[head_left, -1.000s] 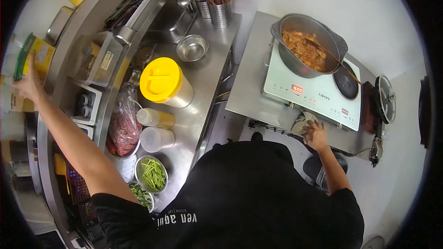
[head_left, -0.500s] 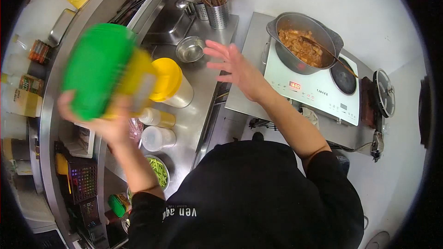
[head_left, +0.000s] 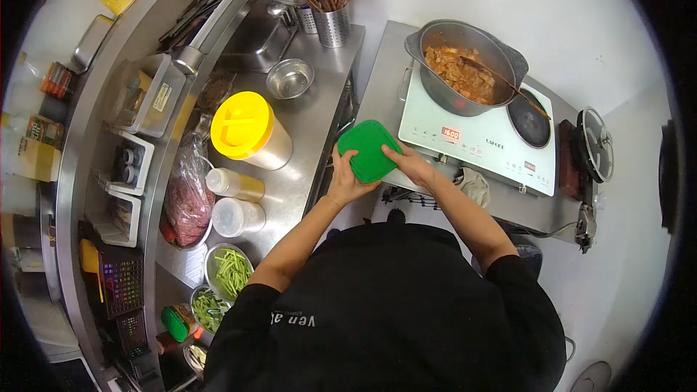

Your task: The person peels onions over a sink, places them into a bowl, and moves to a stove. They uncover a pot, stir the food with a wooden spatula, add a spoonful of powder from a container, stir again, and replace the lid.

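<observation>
A yellow tub with a green lid is held in front of my body, its lid facing up toward me. My left hand wraps round its near left side, thumb on the lid. At the right edge, my right hand grips the tub with its thumb on top of the lid; the fingers underneath are hidden. Beyond the tub, a grey pot of reddish-brown stew stands on the white cooktop, a wooden spoon leaning in it.
On the steel counter to the left stand a yellow-lidded canister, a squeeze bottle, a white-lidded jar and a metal bowl. Nearer are cut green vegetables in a bowl. A glass lid stands at right.
My left hand has brought the green-lidded tub from the shelf side at left to the middle. My right hand, open before, has come down and now grips it too.
</observation>
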{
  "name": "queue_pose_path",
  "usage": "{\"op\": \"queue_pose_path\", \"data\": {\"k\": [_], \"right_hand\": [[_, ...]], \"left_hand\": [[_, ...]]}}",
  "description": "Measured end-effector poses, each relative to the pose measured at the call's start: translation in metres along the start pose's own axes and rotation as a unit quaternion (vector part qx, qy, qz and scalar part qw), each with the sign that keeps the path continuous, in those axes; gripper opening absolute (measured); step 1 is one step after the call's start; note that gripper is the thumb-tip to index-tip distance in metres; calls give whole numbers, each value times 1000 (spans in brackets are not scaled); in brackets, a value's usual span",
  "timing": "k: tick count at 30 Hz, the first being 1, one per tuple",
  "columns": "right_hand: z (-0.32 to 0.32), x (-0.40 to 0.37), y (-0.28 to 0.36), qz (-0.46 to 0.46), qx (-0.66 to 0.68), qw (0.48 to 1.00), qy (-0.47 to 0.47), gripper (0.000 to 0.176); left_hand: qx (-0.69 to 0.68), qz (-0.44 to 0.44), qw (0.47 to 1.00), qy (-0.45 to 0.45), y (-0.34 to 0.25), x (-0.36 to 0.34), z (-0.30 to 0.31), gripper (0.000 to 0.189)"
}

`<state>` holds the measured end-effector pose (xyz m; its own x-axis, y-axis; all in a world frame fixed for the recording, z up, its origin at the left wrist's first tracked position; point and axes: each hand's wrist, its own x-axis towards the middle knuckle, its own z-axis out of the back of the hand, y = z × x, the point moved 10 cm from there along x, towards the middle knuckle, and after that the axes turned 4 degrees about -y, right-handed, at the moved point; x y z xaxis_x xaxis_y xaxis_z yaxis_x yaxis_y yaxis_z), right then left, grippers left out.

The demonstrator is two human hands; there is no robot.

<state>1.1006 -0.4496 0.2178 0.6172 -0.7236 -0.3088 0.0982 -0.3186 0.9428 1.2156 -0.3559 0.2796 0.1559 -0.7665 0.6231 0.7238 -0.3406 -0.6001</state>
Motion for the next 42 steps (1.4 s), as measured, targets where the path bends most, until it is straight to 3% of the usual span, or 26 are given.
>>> {"op": "queue_pose_path", "data": {"k": [1, 2, 5, 7, 11, 13, 17, 18, 19, 20, 22, 23, 25, 26, 28, 29, 30, 31, 34, 36, 38, 40, 42], "right_hand": [[11, 2, 0, 44, -83, 995, -26, 60], [17, 1, 0, 43, -81, 995, -30, 60], [32, -8, 20, 38, -164, 984, -54, 50], [43, -15, 30, -52, -380, 921, -74, 37], [41, -20, 51, 42, -426, 897, -111, 32], [35, -25, 72, 93, -488, 856, -141, 31], [27, -31, 104, 107, -488, 853, -150, 30], [23, -31, 104, 44, -333, 936, -108, 30], [15, -31, 101, -21, -164, 984, -62, 30], [3, -30, 103, -43, -60, 997, -6, 33], [-7, -21, 108, -36, -14, 999, 13, 35], [-17, -17, 113, -28, 31, 999, 33, 37], [-27, -15, 126, -12, 22, 999, 43, 36], [-31, -16, 135, 6, -10, 999, 46, 38], [-31, -16, 140, 24, -43, 998, 51, 39], [-21, -15, 144, 85, -155, 984, 27, 36], [-13, -16, 148, 146, -265, 953, 3, 33], [-6, -13, 138, 146, -266, 953, 5, 33], [12, -12, 128, 203, -367, 906, -49, 24], [6, -16, 133, 244, -533, 807, -72, 18], [1, -17, 135, 252, -531, 806, -75, 17], [-5, -19, 139, 260, -528, 805, -74, 16], [-4, -15, 133, 212, -570, 790, -74, 16]], "left_hand": [[-25, 21, 999, 33, 11, -6, -13, 95], [-27, 20, 999, 36, 8, -3, -14, 95], [76, 37, 995, 56, -12, 13, -9, 107], [125, 51, 988, 73, -18, 25, -5, 113], [139, 4, 980, 139, -26, 32, -19, 112], [126, 10, 981, 149, -29, 36, -19, 110], [129, 38, 980, 149, -29, 39, -8, 104], [87, 29, 991, 99, -33, 43, 2, 89], [44, 20, 998, 48, -37, 46, 11, 74], [43, 23, 998, 50, -33, 45, 12, 74], [-88, 47, 995, -7, -23, 46, 27, 47], [-89, 49, 995, -6, -23, 47, 27, 47], [-134, 161, 968, -136, 2, 46, 52, 28], [-133, 162, 968, -139, 11, 49, 53, 28], [-251, 363, 848, -293, 74, 18, 65, 28], [-252, 364, 847, -295, 78, 18, 71, 28], [-344, 361, 799, -337, 84, 16, 79, 31], [-431, 353, 741, -375, 90, 13, 85, 33], [-407, 339, 735, -424, 74, 11, 122, 47], [-400, 360, 715, -447, 82, -1, 135, 55], [-395, 394, 683, -472, 77, -9, 141, 71], [-398, 414, 673, -466, 86, -20, 140, 68], [-402, 434, 661, -461, 93, -32, 137, 65]]}}
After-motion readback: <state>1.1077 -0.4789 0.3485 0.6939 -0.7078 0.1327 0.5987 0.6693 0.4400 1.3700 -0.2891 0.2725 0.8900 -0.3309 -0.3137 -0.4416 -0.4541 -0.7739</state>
